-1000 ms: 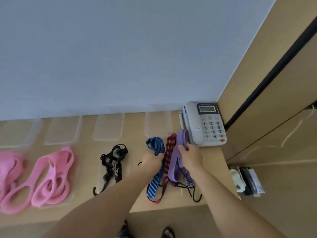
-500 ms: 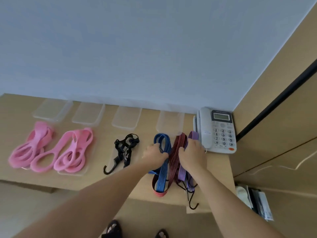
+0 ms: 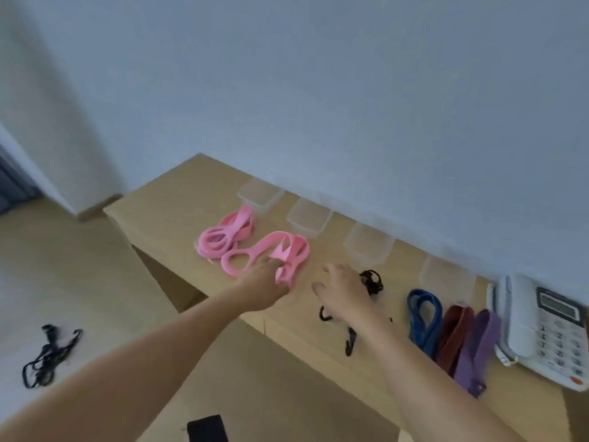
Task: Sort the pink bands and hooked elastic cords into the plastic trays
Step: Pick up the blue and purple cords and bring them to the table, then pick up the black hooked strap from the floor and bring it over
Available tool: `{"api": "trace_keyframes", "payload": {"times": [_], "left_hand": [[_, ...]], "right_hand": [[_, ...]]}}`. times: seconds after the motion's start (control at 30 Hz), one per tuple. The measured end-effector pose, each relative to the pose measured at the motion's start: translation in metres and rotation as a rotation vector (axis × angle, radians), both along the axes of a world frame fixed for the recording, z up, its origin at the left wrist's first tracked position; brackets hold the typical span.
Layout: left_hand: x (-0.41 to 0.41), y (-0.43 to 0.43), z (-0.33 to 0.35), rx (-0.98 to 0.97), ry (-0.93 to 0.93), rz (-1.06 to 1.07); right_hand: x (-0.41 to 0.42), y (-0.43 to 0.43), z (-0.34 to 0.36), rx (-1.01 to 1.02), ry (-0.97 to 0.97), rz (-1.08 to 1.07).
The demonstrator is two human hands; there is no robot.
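A: Where do the pink bands sit now?

B: In two bundles on the bench (image 3: 178, 193). The person's left hand (image 3: 264, 283) is on the near pink bundle (image 3: 280, 240), and its fingers (image 3: 276, 267) look curled into the loops, though blur softens the view. The far pink bundle (image 3: 223, 234) lies just beside it at ten o'clock, untouched.

A: And the right hand?

B: The right hand (image 3: 342, 290) hovers at three o'clock from that bundle with its fingers (image 3: 331, 270) spread apart, holding nothing. It is over the black hooked cord (image 3: 371, 279).

A: Half a second ago both hands were elsewhere.

B: Yes, both were on the blue cord (image 3: 427, 341), maroon cord (image 3: 454, 333) and purple cord (image 3: 475, 352). Those three now lie released, side by side, at four o'clock from the right hand and just short of the telephone (image 3: 522, 320).

A: What does that mean for the sorting?

B: The person seems finished arranging those three and has switched to the pink bands. The four plastic trays (image 3: 366, 253) line the wall from twelve to two o'clock of the bundles, and no band or cord is seen inside them. Whether anything clear lies under the bundles cannot be told. So the near bundle probably goes next into a tray. A black cord on the floor (image 3: 47, 349), far off at eight o'clock, looks like it is left over too.
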State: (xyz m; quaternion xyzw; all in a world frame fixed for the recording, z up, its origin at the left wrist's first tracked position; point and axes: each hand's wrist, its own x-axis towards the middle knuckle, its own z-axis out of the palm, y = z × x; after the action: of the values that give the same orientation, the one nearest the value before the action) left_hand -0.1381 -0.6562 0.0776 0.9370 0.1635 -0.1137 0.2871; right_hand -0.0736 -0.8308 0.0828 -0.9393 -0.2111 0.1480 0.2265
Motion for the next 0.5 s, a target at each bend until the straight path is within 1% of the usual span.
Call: {"api": "trace_keyframes", "payload": {"times": [0.1, 0.27, 0.37, 0.5], "left_hand": [[-0.061, 0.086, 0.009, -0.059, -0.062, 0.142], [-0.160, 0.220, 0.032, -0.042, -0.183, 0.459], [-0.222, 0.279, 0.036, -0.039, -0.250, 0.607], [-0.286, 0.337, 0.030, -0.048, -0.294, 0.835]], "right_hand": [[-0.036, 0.089, 0.017, 0.028, -0.006, 0.171], [-0.107, 0.242, 0.044, 0.090, -0.044, 0.410], [-0.151, 0.317, 0.053, 0.162, -0.049, 0.547], [-0.193, 0.387, 0.055, 0.222, -0.021, 0.706]]}}
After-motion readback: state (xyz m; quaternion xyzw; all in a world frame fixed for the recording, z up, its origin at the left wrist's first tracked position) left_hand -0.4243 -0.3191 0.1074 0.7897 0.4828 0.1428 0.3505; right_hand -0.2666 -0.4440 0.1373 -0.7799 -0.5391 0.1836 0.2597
